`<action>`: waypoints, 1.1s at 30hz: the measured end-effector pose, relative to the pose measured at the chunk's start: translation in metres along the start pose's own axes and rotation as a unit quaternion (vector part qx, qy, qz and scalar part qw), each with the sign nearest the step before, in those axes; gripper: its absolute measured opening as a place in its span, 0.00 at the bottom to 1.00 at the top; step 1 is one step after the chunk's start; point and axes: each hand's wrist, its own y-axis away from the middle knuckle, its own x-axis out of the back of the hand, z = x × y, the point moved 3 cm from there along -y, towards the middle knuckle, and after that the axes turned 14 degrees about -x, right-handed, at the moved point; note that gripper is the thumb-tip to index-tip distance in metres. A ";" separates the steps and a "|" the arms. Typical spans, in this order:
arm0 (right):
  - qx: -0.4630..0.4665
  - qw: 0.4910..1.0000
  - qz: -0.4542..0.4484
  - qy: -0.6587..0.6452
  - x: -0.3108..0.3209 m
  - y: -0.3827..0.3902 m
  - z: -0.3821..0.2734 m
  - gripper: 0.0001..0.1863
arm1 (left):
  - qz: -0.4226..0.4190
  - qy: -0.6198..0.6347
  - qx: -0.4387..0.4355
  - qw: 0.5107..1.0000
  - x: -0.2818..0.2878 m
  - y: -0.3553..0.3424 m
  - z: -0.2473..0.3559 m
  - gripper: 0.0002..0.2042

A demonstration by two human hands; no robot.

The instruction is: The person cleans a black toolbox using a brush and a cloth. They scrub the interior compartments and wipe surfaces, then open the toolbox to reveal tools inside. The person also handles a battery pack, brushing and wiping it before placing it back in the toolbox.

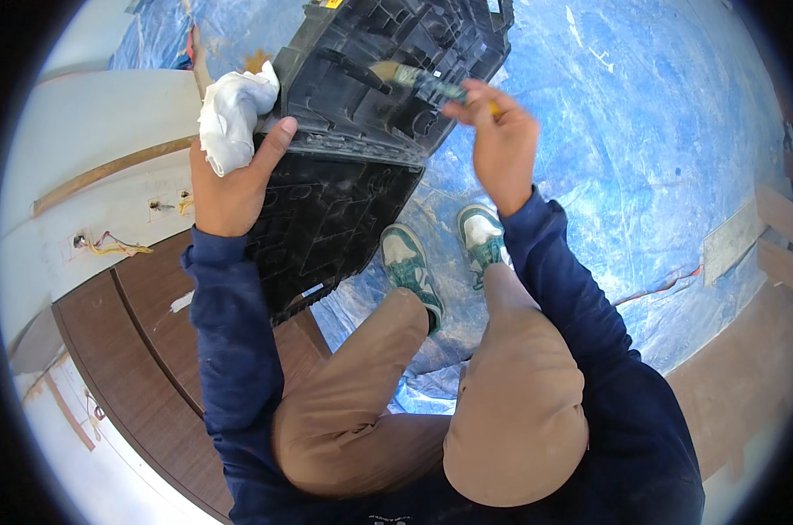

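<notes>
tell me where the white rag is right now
In the head view the white rag is at upper left, bunched in the left hand and pressed against the left edge of the black plastic housing.

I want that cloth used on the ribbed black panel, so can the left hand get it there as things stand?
Probably yes. The left hand already holds the white cloth against the panel's left edge, and nothing lies between them. The right hand with the brush works further right.
</notes>
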 end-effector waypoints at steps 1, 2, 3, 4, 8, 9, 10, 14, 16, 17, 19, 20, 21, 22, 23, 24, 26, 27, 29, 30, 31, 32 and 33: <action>0.000 1.000 -0.008 0.020 0.000 0.001 0.000 0.16 | 0.008 -0.004 -0.005 1.000 -0.001 -0.001 0.000 0.20; 0.002 1.000 -0.023 0.010 -0.001 -0.002 0.002 0.16 | -0.008 -0.010 -0.004 1.000 0.002 -0.002 -0.005 0.20; 0.004 0.999 -0.037 0.004 0.003 -0.003 0.007 0.16 | -0.022 -0.012 -0.003 1.000 0.006 -0.002 -0.010 0.20; 0.006 0.999 -0.050 -0.002 0.007 -0.004 0.011 0.16 | -0.036 -0.014 -0.002 0.999 0.006 -0.002 -0.013 0.20; 0.064 0.994 0.058 -0.061 0.032 -0.052 -0.013 0.13 | -0.023 0.011 0.036 0.999 0.002 0.005 -0.005 0.20; 0.080 0.989 0.089 -0.083 0.035 -0.060 -0.020 0.12 | -0.018 0.007 0.031 0.999 0.001 0.005 -0.002 0.20; 0.065 0.991 0.070 -0.092 0.032 -0.060 -0.021 0.12 | -0.012 0.003 0.027 1.000 0.000 0.005 0.001 0.19; 0.071 0.995 0.004 -0.067 0.031 -0.052 -0.012 0.11 | -0.034 -0.018 -0.001 0.999 0.005 0.001 -0.008 0.20; 0.129 0.984 0.067 -0.098 0.040 -0.063 -0.021 0.11 | -0.031 -0.013 0.006 0.999 0.003 0.002 -0.006 0.20; 0.159 0.976 0.098 -0.113 0.045 -0.065 -0.023 0.12 | -0.029 -0.010 0.010 0.999 0.001 0.002 -0.005 0.20; 0.166 0.984 0.049 0.051 0.031 -0.057 -0.028 0.11 | -0.032 -0.015 0.017 0.999 0.002 0.003 -0.008 0.21; 0.170 0.980 0.035 0.101 0.028 -0.046 -0.028 0.10 | -0.033 -0.017 0.020 0.999 0.003 0.004 -0.009 0.21; 0.178 0.972 0.020 0.153 0.025 -0.039 -0.035 0.10 | -0.031 -0.011 0.022 0.999 0.004 0.003 -0.008 0.21; 0.246 0.952 0.086 0.159 0.029 -0.042 -0.040 0.12 | -0.028 -0.005 0.025 0.999 0.005 0.003 -0.007 0.21; 0.291 0.935 0.087 0.184 0.029 -0.048 -0.042 0.12 | -0.026 0.001 0.027 0.999 0.006 0.003 -0.006 0.21; 0.331 0.916 0.089 0.209 0.026 -0.049 -0.045 0.12 | -0.024 -0.003 0.027 0.999 0.005 0.003 -0.007 0.22; 0.275 0.939 -0.002 0.207 0.018 -0.046 -0.040 0.14 | -0.022 -0.010 0.026 0.999 0.004 0.003 -0.008 0.22; 0.314 0.926 0.034 0.208 0.021 -0.047 -0.045 0.14 | -0.021 -0.005 0.031 0.999 0.005 0.004 -0.010 0.22; 0.390 0.891 0.106 0.207 0.028 -0.049 -0.053 0.15 | -0.019 0.006 0.041 0.999 0.007 0.004 -0.015 0.23; 0.373 0.896 0.135 0.199 0.029 -0.050 -0.057 0.15 | -0.018 0.008 0.040 0.999 0.007 0.004 -0.015 0.23; 0.351 0.908 0.090 0.210 0.028 -0.052 -0.055 0.15 | -0.017 0.009 0.040 0.999 0.005 0.004 -0.014 0.23; 0.328 0.917 0.044 0.221 0.027 -0.053 -0.052 0.16 | -0.016 0.011 0.040 0.999 0.005 0.003 -0.013 0.23; 0.305 0.924 -0.001 0.232 0.026 -0.053 -0.050 0.16 | -0.017 0.011 0.031 0.999 0.005 0.002 -0.015 0.23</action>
